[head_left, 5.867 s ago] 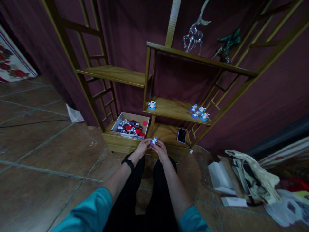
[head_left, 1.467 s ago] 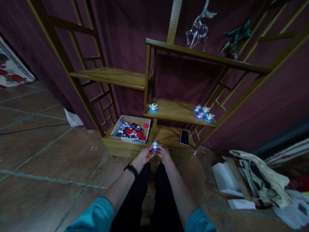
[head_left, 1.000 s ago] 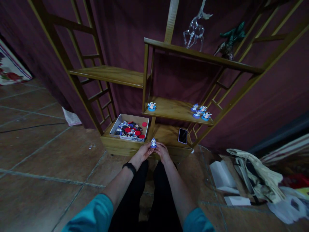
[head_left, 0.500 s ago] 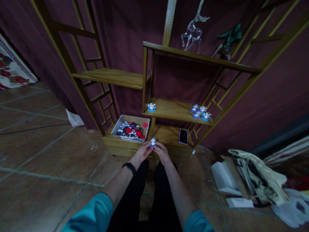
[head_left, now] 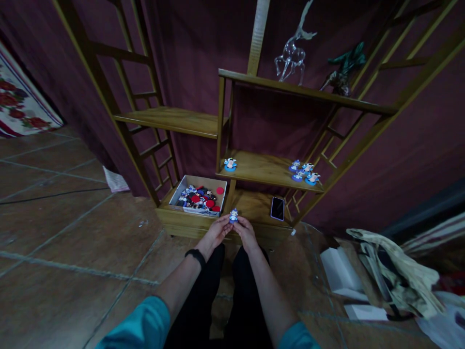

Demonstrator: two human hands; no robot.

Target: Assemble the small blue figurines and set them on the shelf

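Note:
A small white and purple figurine (head_left: 233, 215) on a round base stands upright between my fingertips, in front of the wooden shelf unit. My left hand (head_left: 219, 230) is closed on its left side, and my right hand (head_left: 245, 232) grips it from the right. On the middle shelf (head_left: 259, 167), a blue-based figurine (head_left: 230, 164) sits at the left end. Several more figurines (head_left: 304, 172), with purple or blue bases, are grouped at the right end. An open cardboard box (head_left: 184, 210) full of figurines and red discs rests on the lower shelf, left of my hands.
A phone (head_left: 277, 208) lies on the lower shelf to the right. Up on the higher shelf stand a clear glass deer (head_left: 291, 55) and a dark green figure (head_left: 343, 70). White boxes (head_left: 341, 274) and a beige cloth bag (head_left: 403, 271) are on the floor at right.
The whole view has shifted slightly, so things appear a little lower and to the right. Both hands still hold the figurine in nearly the same pose.

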